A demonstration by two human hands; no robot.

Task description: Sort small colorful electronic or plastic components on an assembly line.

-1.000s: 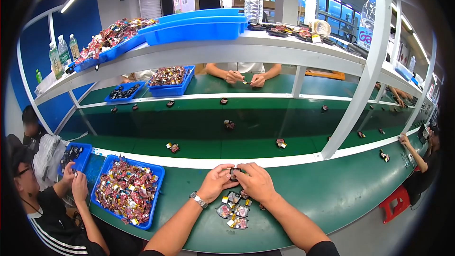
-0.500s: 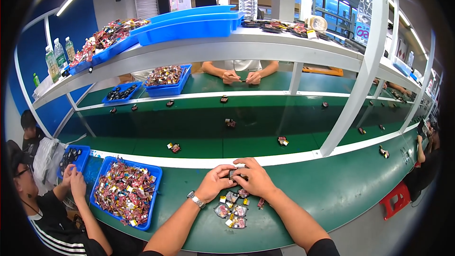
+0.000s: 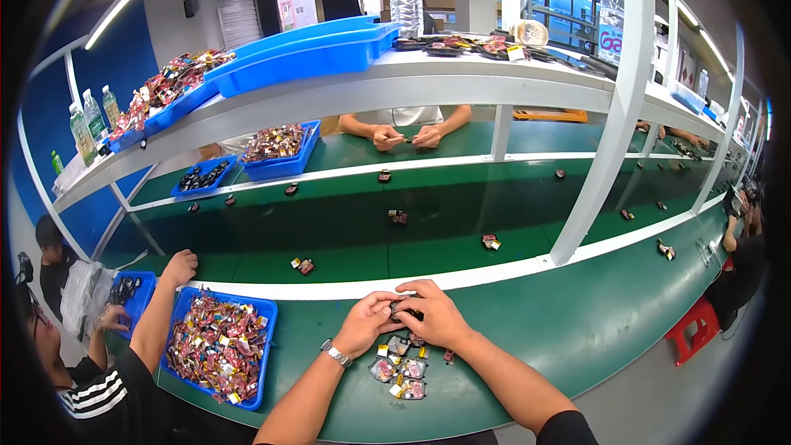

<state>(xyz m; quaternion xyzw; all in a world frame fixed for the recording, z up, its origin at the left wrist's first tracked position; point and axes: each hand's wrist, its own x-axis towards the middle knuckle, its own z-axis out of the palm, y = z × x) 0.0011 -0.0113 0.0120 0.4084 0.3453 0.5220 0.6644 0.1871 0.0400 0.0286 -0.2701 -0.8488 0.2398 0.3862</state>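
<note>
- Now, the green workbench (image 3: 527, 334) spreads beneath the blue tray (image 3: 270, 346), heaped full!
- Right of the tray, right hand (image 3: 431, 315) and left hand (image 3: 368, 324), fingers pinched narrow.
- Also right of it, clustered parts (image 3: 409, 369).
- Smallest, tray's right again: a dark piece (image 3: 397, 310), held by both hands.

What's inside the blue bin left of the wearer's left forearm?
The blue bin holds a heap of small reddish parts with white and yellow bits. The heap covers the bin's floor, so whatever lies beneath the top layer cannot be seen.
</note>
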